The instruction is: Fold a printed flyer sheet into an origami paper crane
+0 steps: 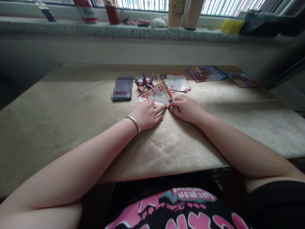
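Observation:
A printed card point(157, 92), white with red labels and an orange-and-blue border, lies at an angle on the table. Its near edge appears folded over, with a white strip showing. My left hand point(146, 114), with a silver bangle on the wrist, presses on that near edge, its fingers spread and stretched. At the card's near right corner, my right hand point(184, 108) has its fingers curled together on the edge. Just beyond the card sit some folded paper pieces point(144, 82) in dark purple and red. A fanned stack of similar cards point(176, 83) lies behind it.
A dark, blurred-out phone-like object point(122, 89) lies left of the card. Colourful cards point(206, 73) and another small pile point(242, 79) rest at the table's far right. Bottles, a yellow item point(233, 26) and other things line the stone windowsill point(143, 33).

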The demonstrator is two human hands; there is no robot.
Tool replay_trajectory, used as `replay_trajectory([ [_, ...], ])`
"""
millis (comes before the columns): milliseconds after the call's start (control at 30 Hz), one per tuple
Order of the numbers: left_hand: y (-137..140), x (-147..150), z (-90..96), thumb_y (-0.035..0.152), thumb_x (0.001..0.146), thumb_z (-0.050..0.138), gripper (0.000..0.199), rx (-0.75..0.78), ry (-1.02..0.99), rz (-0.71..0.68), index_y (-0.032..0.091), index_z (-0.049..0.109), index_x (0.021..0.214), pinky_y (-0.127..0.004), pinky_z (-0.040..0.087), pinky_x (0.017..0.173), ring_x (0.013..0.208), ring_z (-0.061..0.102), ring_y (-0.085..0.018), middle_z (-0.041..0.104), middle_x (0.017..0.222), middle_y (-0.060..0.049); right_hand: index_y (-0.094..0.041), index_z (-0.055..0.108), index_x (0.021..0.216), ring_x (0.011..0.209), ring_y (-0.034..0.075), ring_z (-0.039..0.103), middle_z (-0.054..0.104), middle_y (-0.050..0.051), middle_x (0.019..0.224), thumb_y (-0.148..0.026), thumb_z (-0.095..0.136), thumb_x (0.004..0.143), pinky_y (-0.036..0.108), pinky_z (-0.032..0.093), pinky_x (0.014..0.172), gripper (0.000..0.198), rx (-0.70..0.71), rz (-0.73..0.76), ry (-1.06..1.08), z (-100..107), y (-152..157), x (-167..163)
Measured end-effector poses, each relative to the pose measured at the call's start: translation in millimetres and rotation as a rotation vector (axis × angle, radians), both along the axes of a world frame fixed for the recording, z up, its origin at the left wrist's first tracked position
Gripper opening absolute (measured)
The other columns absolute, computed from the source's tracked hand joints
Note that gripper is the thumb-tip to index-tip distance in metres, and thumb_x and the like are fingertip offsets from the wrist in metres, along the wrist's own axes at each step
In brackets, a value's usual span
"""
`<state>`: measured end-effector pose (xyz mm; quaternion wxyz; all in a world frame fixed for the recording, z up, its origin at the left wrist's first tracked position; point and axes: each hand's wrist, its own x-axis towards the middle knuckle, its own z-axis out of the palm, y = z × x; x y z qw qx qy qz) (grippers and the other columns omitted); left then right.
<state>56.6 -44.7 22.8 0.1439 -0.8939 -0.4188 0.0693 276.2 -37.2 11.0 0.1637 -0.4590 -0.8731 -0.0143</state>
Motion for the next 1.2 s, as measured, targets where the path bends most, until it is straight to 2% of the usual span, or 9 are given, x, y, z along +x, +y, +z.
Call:
replay_trajectory([
  [267,-0.8,-0.4,0.9,0.054,0.101,0.031,0.057,-0.009,-0.01,-0.013,0.035,0.036,0.154,-0.037,0.041,0.08,0.103,0.06,-0.032,0.059,0.121,-0.018,-0.021,0.076,0.099,0.095,0.023,0.062,0.071,0.008,0.101,-0.023,0.051,0.091,0.033,0.046,0.081,0.027,0.004,0.0,-0.052,1.4,0.0,-2.8],
  [467,3.1,-4.1,2.6,0.057,0.1,0.034,0.054,-0.054,-0.053,-0.013,0.037,0.042,0.15,-0.037,0.042,0.085,0.108,0.059,-0.03,0.059,0.123,-0.015,-0.023,0.076,0.096,0.096,0.022,0.061,0.071,0.008,0.102,-0.024,0.051,0.091,0.033,0.044,0.078,0.026,0.012,-0.019,-0.084,4.3,-2.5,-3.7],
  [700,3.5,-9.3,6.2,0.058,0.1,0.034,0.056,-0.091,-0.023,-0.014,0.035,0.04,0.151,-0.035,0.044,0.086,0.112,0.058,-0.029,0.058,0.131,-0.013,-0.023,0.077,0.097,0.094,0.022,0.061,0.071,0.008,0.101,-0.025,0.051,0.091,0.032,0.043,0.074,0.027,0.009,-0.027,-0.09,3.7,-2.5,-2.6],
  [900,2.9,-11.9,8.8,0.057,0.101,0.038,0.057,-0.117,-0.018,-0.039,0.03,0.04,0.151,-0.036,0.045,0.092,0.121,0.056,-0.029,0.056,0.138,-0.013,-0.023,0.077,0.098,0.093,0.022,0.061,0.07,0.007,0.098,-0.026,0.051,0.09,0.032,0.042,0.072,0.027,0.014,-0.035,-0.087,2.8,-2.1,-2.3],
  [1200,14.4,-29.8,12.7,0.049,0.102,0.035,0.049,-0.201,-0.068,-0.088,0.032,0.047,0.146,-0.032,0.046,0.099,0.13,0.053,-0.023,0.051,0.149,-0.004,-0.024,0.077,0.098,0.092,0.022,0.062,0.071,0.007,0.101,-0.024,0.052,0.09,0.032,0.041,0.071,0.026,0.002,-0.043,-0.074,3.0,-3.2,-2.0],
])
